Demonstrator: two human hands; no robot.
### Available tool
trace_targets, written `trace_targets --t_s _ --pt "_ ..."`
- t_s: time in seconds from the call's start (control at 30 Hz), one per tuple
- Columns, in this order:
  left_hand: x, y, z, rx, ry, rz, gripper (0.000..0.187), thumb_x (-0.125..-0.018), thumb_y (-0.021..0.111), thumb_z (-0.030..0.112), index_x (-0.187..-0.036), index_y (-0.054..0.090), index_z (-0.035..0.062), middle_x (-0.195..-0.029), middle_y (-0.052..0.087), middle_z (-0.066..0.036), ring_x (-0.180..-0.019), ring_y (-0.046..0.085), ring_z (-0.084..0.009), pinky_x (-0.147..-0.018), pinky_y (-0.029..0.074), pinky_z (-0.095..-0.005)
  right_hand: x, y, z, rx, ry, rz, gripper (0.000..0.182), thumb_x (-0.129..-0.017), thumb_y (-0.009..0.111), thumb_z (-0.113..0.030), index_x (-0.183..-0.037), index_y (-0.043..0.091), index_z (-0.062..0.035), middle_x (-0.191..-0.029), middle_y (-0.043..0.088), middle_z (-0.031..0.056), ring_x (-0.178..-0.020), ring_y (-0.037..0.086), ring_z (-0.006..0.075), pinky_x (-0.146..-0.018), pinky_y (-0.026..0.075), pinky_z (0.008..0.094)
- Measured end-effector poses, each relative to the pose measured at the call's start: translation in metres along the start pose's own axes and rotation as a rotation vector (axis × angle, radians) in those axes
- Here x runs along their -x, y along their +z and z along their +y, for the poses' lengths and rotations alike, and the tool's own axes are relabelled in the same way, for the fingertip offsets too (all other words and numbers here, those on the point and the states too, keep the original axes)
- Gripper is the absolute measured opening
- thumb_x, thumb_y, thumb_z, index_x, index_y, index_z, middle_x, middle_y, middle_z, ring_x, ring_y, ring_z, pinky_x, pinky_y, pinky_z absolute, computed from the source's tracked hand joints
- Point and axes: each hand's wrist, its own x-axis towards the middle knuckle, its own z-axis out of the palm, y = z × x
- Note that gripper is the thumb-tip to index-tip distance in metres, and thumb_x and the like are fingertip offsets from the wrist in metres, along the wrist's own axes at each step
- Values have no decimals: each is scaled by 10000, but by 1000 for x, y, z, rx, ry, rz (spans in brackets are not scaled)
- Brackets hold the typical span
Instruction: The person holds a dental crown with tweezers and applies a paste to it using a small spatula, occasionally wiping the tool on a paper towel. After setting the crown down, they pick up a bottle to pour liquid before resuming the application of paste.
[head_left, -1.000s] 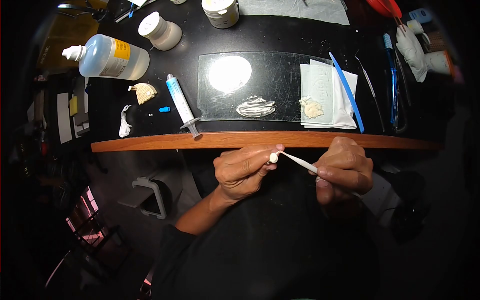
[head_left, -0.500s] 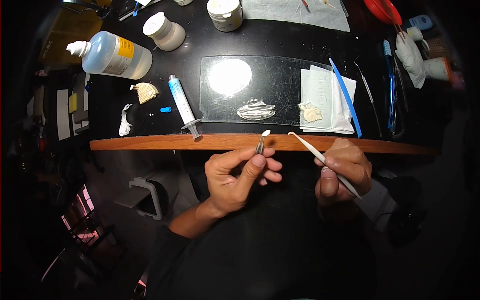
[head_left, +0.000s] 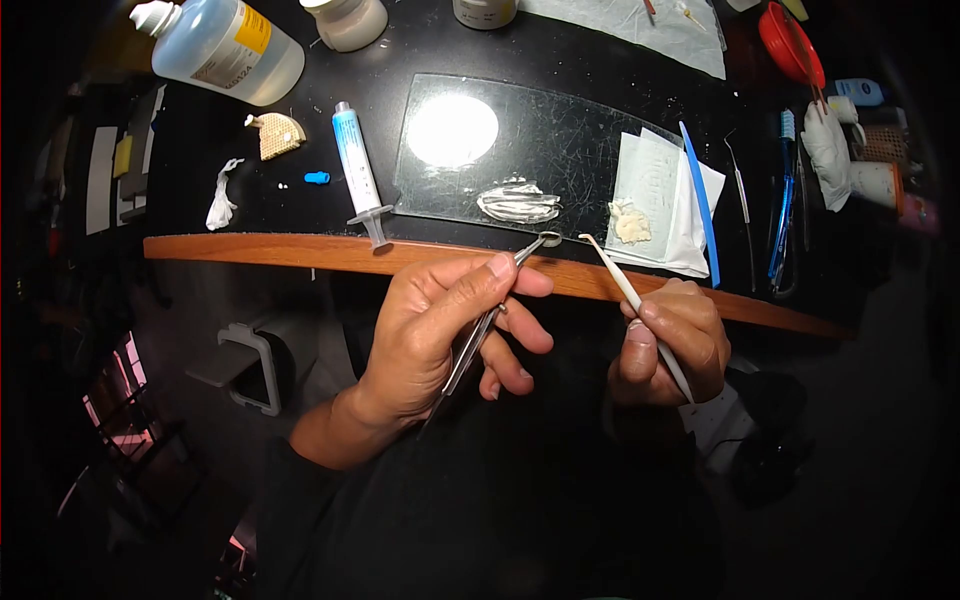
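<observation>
Two hands holding slender instruments at the wooden bench edge [head_left: 300,252], centre frame.

Left hand [head_left: 440,335] is pinching metal tweezers [head_left: 487,322], long axis pointing to the upper right; right hand [head_left: 668,345] is gripping a white spatula [head_left: 632,298], tip pointing to the upper left. Bottle [head_left: 222,45] holding clear liquid is lying at upper left.

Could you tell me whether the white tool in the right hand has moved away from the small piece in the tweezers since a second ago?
Yes. The white tool has left the tweezers tip, now apart, rightward along the wooden edge.
</observation>
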Motion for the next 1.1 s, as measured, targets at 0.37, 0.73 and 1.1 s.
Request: trace_targets --t_s 0.37,0.73,1.1 --pt "2 2 1 -24 8 23 426 -1142 488 284 -1161 697 -87 -774 760 -164 -501 702 -194 -393 472 -247 0 4 1 16 -13 30 238 -833 632 19 -1068 664 0 -850 668 114 -604 710 188 -494 594 295" --pt "-6 -6 -20 -829 738 56 181 -905 808 -22 -1084 810 -50 -825 791 -141 -660 753 -156 -556 538 -238 1 -12 6 78 -43 74 228 -824 636 2 -1050 665 8 -840 665 122 -583 692 181 -470 568 280" --pt "-10 -7 -26 -897 922 85 273 -832 863 -47 -1101 815 -35 -944 808 -152 -794 787 -187 -677 597 -253 -1 -16 1 -37 -40 -3 217 -820 693 11 -1030 691 -40 -853 670 64 -666 715 161 -480 527 271"
